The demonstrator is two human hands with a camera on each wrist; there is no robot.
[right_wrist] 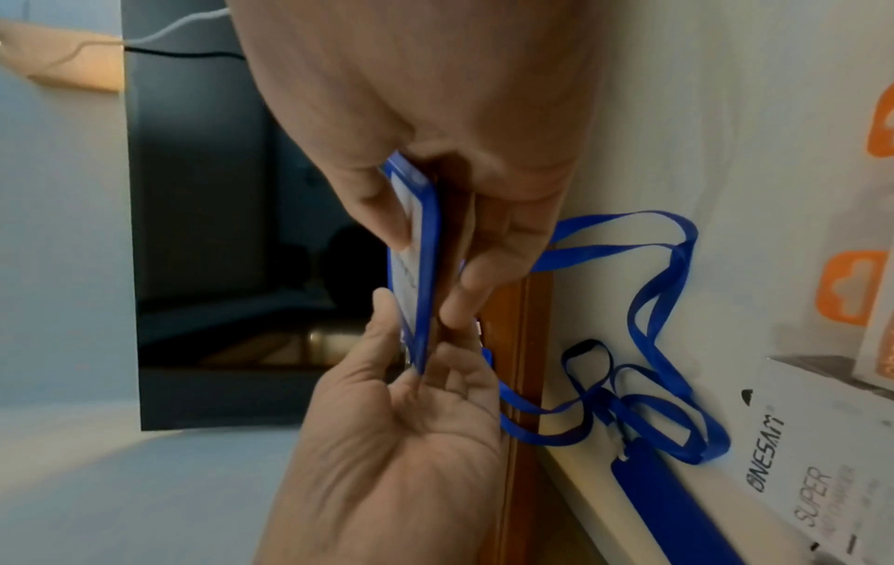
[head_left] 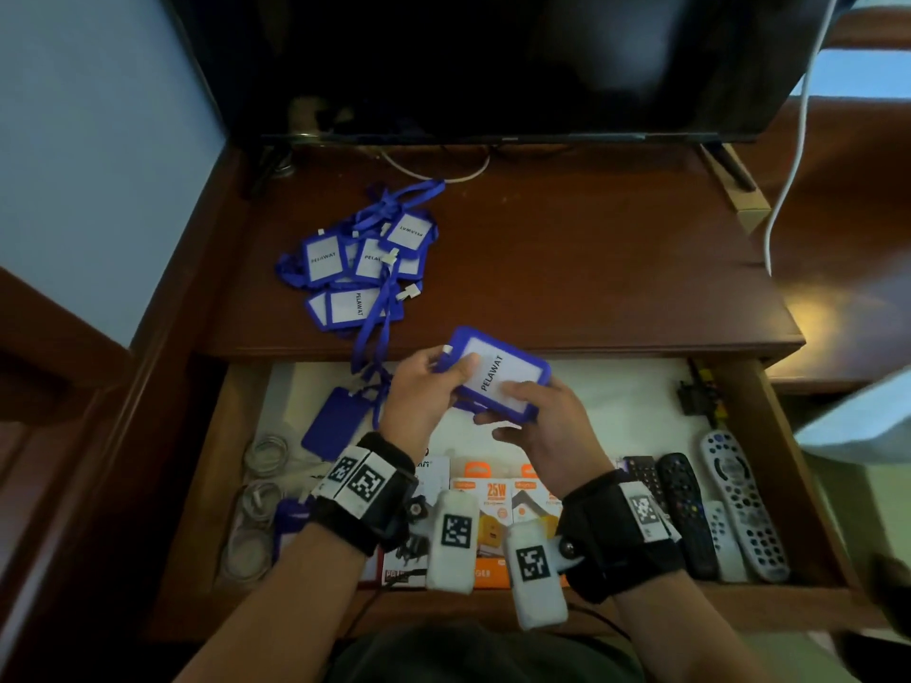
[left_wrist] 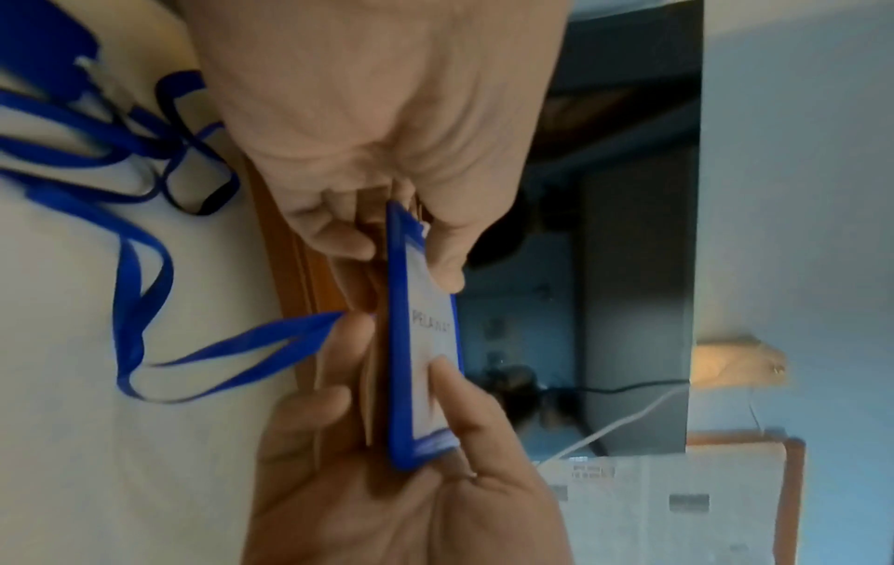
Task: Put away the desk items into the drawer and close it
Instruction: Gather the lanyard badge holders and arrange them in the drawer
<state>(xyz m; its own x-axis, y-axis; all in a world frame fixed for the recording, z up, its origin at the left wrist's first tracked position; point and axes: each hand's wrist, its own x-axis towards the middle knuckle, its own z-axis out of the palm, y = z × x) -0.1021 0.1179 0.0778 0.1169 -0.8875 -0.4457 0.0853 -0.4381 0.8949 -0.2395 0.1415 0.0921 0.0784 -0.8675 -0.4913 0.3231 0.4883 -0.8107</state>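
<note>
Both hands, left hand (head_left: 419, 391) and right hand (head_left: 542, 426), are pinching a blue badge holder (head_left: 498, 374) by opposite ends, hovering over the open drawer (head_left: 641, 401) just below the desk edge (head_left: 641, 345).

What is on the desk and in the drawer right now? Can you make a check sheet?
Surface: brown wooden desk, drawer pulled open below it.
Job's things: blue badge marked PELAWAT held over the drawer; pile of badges on the desk; one badge face down in the drawer.
Clutter: remotes, orange boxes, coiled cords in the drawer.
Grippers: left hand and right hand both pinch the held badge.
Cables: white cable hanging at right; lanyard trailing off the desk edge.
Surroundings: dark screen, pale wall.
</note>
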